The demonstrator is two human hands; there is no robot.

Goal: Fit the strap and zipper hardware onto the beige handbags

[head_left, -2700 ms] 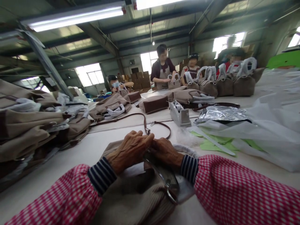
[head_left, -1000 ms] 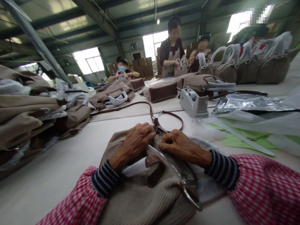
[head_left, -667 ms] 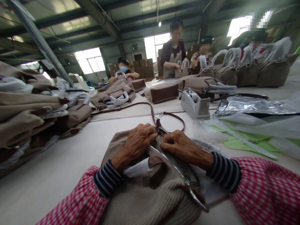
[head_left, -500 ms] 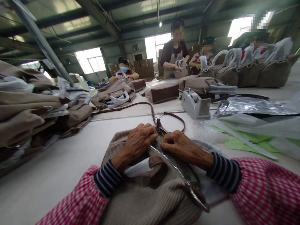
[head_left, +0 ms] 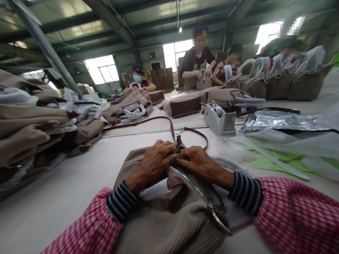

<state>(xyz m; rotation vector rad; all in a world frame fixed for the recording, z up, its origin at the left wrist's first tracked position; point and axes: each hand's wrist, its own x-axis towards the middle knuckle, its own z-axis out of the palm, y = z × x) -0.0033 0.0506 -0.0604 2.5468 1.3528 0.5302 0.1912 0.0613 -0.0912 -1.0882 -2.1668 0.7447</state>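
Note:
A beige ribbed handbag (head_left: 148, 222) lies in front of me with its top toward the right. Its silver zipper (head_left: 189, 181) runs lengthwise across it, with a metal ring (head_left: 222, 222) at the near end. Both hands work at the far end of the zipper. My left hand (head_left: 159, 158) is closed, fingertips pinched on the bag's edge there. Pressed close beside it, my right hand (head_left: 202, 164) is also closed, its fingertips meeting the left ones. Whatever small part lies between the fingertips is hidden. A brown strap (head_left: 173, 130) trails away beyond the hands.
A grey tape dispenser (head_left: 219, 118) stands beyond my right hand. Stacked bags (head_left: 34, 130) fill the left side. Green sheets and clear plastic (head_left: 280, 158) lie at right. Several co-workers (head_left: 197, 60) handle bags across the white table (head_left: 71, 176).
My right hand has moved left, closing the small gap to my left hand. The left hand has stayed in place on the bag.

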